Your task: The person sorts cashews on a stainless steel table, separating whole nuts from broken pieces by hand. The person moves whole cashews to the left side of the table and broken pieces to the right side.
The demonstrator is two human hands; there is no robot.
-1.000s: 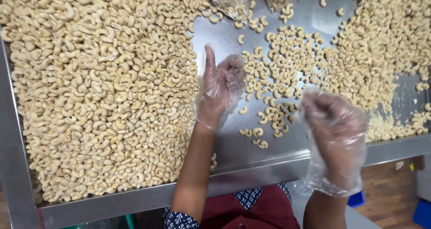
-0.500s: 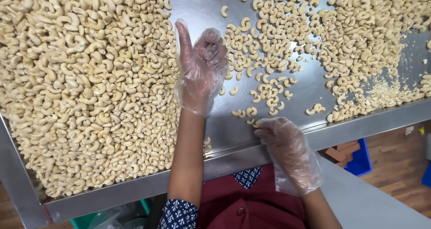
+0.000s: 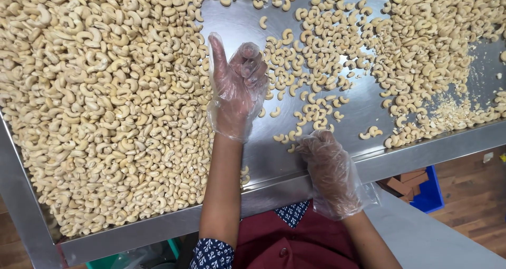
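I read this as the sorting step: cashews are being picked out of the thin scatter and kept apart from the bulk. My left hand (image 3: 237, 89), in a thin clear glove, is raised over the steel table (image 3: 369, 166) with the forefinger pointing to the far side and the other fingers curled in; I cannot tell whether a nut sits inside that curl. It hangs just right of the big heap of cashews (image 3: 100, 100) that fills the left half of the table. My right hand (image 3: 329, 166), gloved the same way, is down at the near rim with its fingertips bent onto the bare metal beside a few loose cashews (image 3: 311, 116); the pinch looks closed, though the glove hides whether it grips one. More nuts lie in a looser spread (image 3: 432, 53) to the far right, with pale crumbs (image 3: 458, 113) at its near edge. A blue crate (image 3: 429, 192) stands on the floor below. The next move, I judge, calls for a fine pinch on a single nut without dragging its neighbours
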